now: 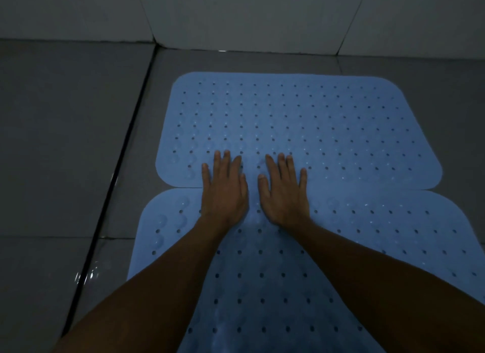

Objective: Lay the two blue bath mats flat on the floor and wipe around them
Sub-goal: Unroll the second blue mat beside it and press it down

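Two light blue perforated bath mats lie flat on the grey tiled floor, one behind the other. The far mat point(315, 121) reaches toward the wall; the near mat point(380, 237) runs down under my arms. Their edges meet in a seam across the middle. My left hand point(223, 192) and my right hand point(283, 192) lie palm down side by side over that seam, fingers straight and spread, fingertips on the far mat. Neither hand holds anything. No cloth is in view.
Grey floor tiles point(65, 142) surround the mats, with a dark groove point(123, 158) running diagonally along the left. A wet shine shows on the floor at lower left point(86, 276). White wall tiles point(249, 16) rise just behind the far mat.
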